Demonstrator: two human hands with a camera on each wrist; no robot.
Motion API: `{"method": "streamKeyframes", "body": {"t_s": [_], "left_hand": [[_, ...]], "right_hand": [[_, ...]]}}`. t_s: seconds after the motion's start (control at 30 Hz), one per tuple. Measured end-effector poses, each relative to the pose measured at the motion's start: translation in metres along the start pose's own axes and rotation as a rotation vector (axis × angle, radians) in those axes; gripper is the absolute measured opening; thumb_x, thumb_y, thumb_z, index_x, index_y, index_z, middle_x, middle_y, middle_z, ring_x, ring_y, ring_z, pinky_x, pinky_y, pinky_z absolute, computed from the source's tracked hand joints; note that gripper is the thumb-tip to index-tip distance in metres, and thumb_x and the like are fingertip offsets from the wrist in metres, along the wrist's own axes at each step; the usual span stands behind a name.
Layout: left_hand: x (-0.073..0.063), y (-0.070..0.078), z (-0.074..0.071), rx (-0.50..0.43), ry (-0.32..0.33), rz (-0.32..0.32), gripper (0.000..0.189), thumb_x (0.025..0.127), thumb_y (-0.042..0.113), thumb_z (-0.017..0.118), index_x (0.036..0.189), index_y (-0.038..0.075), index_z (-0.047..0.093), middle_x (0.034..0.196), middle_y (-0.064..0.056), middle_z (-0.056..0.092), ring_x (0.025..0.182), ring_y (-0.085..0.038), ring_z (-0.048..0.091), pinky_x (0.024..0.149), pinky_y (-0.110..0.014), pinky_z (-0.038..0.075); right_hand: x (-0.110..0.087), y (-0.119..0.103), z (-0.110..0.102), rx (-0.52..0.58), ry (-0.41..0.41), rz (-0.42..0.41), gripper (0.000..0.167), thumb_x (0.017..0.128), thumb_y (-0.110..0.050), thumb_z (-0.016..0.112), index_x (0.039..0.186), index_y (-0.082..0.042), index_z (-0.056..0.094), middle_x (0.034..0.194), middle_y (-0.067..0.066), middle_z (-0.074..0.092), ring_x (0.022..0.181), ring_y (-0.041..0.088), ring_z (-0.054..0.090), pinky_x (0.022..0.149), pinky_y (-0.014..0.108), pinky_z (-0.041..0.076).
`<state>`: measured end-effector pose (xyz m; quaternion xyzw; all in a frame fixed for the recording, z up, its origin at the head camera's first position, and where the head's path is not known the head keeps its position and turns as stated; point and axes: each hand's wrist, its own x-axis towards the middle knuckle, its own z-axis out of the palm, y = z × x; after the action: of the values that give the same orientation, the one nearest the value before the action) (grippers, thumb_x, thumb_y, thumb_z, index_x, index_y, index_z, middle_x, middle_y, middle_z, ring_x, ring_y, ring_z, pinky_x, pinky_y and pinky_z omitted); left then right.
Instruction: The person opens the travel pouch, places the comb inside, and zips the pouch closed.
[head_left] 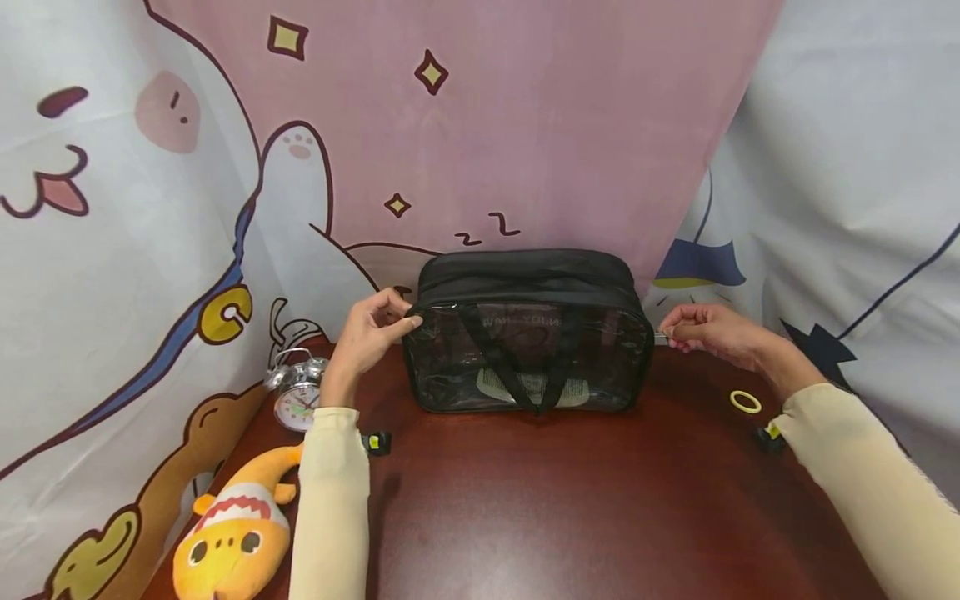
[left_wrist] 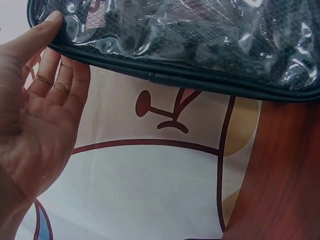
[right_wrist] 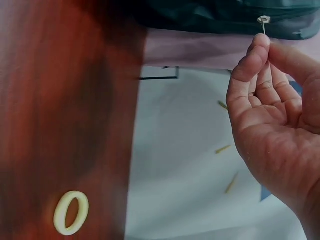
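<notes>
A black toiletry bag (head_left: 528, 287) with a clear front panel stands upright at the back of the table. Its dark straps hang in a V over the front, and a pale, comb-shaped thing (head_left: 577, 392) shows through the plastic. My left hand (head_left: 372, 329) pinches the bag's upper left corner, thumb on the front and fingers behind the piped edge, as the left wrist view shows. At the right end, my right hand (head_left: 708, 332) pinches a small metal zipper pull (right_wrist: 264, 27) between thumb and index finger. The bag's back is hidden.
A silver twin-bell alarm clock (head_left: 300, 404) stands left of my left forearm. In front of it lies an orange plush toy (head_left: 240, 542). A pale yellow ring (head_left: 746, 402) lies near the table's right edge. Printed cloth (head_left: 570, 125) hangs close behind the bag.
</notes>
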<state>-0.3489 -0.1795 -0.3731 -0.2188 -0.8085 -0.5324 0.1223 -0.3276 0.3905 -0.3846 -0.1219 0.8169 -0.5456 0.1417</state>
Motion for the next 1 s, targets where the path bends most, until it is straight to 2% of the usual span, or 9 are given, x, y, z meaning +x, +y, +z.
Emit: {"method": "streamKeyframes", "body": {"t_s": [0.23,0.37,0.47,0.6,0.73,0.8,0.87,0.93,1.0], "left_hand": [[-0.001,-0.001,0.001,-0.02,-0.001,0.016,0.015,0.094,0.015,0.081,0.101,0.006,0.071,0.091,-0.001,0.068,0.071,-0.013,0.06,0.065,-0.024,0.052],[-0.003,0.0,0.001,-0.011,-0.002,0.017,0.017,0.094,0.019,0.082,0.101,0.008,0.071,0.091,-0.006,0.07,0.073,-0.018,0.061,0.065,-0.026,0.053],[-0.005,0.005,0.001,0.052,0.003,0.002,0.016,0.095,0.021,0.081,0.101,0.011,0.07,0.093,-0.007,0.07,0.079,-0.025,0.063,0.069,-0.029,0.053],[-0.004,0.018,0.001,0.227,0.019,-0.008,0.014,0.097,0.024,0.079,0.102,0.016,0.068,0.097,-0.004,0.07,0.09,-0.027,0.064,0.079,-0.036,0.054],[-0.005,0.034,0.004,0.395,0.032,-0.016,0.017,0.098,0.024,0.078,0.108,0.016,0.067,0.102,-0.005,0.069,0.095,-0.027,0.063,0.086,-0.043,0.053],[-0.009,0.041,0.007,0.457,0.034,-0.014,0.024,0.099,0.026,0.077,0.117,0.015,0.066,0.109,-0.007,0.069,0.098,-0.029,0.063,0.087,-0.045,0.052],[-0.013,0.049,0.012,0.503,0.046,0.009,0.036,0.1,0.029,0.076,0.13,0.013,0.063,0.119,-0.009,0.066,0.104,-0.031,0.062,0.09,-0.048,0.052],[-0.018,0.059,0.018,0.539,0.066,0.058,0.048,0.101,0.032,0.074,0.141,0.013,0.057,0.132,-0.011,0.062,0.113,-0.032,0.061,0.096,-0.051,0.052],[-0.022,0.07,0.025,0.563,0.092,0.122,0.057,0.101,0.036,0.072,0.15,0.014,0.052,0.141,-0.013,0.057,0.123,-0.032,0.059,0.104,-0.055,0.049]], "right_hand": [[0.002,0.011,0.009,0.028,0.016,0.01,0.028,0.108,-0.011,0.058,0.12,0.015,0.057,0.093,0.0,0.07,0.084,0.011,0.066,0.075,0.027,0.058],[0.003,0.012,0.013,0.01,0.05,0.018,0.025,0.109,-0.011,0.058,0.118,0.012,0.058,0.093,0.0,0.07,0.084,0.011,0.066,0.075,0.026,0.058],[0.002,0.01,0.016,-0.04,0.072,0.018,0.025,0.109,-0.011,0.057,0.119,0.012,0.059,0.091,-0.004,0.07,0.082,0.01,0.066,0.075,0.027,0.058],[-0.001,0.003,0.022,-0.185,0.155,-0.009,0.025,0.108,-0.012,0.057,0.12,0.01,0.06,0.089,-0.003,0.073,0.078,0.007,0.066,0.071,0.027,0.058],[-0.006,-0.012,0.033,-0.408,0.264,-0.027,0.028,0.109,-0.019,0.058,0.121,0.006,0.064,0.096,0.009,0.076,0.077,0.009,0.067,0.068,0.027,0.057],[-0.01,-0.021,0.04,-0.533,0.319,-0.039,0.032,0.111,-0.025,0.055,0.123,0.004,0.065,0.101,0.016,0.075,0.082,0.017,0.069,0.069,0.03,0.055],[-0.017,-0.03,0.049,-0.625,0.392,-0.049,0.04,0.112,-0.032,0.051,0.128,0.003,0.063,0.113,0.023,0.074,0.091,0.029,0.071,0.075,0.04,0.056],[-0.026,-0.038,0.06,-0.681,0.49,-0.081,0.05,0.111,-0.039,0.05,0.135,0.004,0.058,0.124,0.029,0.067,0.105,0.042,0.067,0.083,0.052,0.053],[-0.035,-0.046,0.073,-0.717,0.608,-0.118,0.061,0.109,-0.047,0.052,0.142,0.003,0.053,0.136,0.031,0.059,0.121,0.051,0.056,0.092,0.064,0.046]]}}
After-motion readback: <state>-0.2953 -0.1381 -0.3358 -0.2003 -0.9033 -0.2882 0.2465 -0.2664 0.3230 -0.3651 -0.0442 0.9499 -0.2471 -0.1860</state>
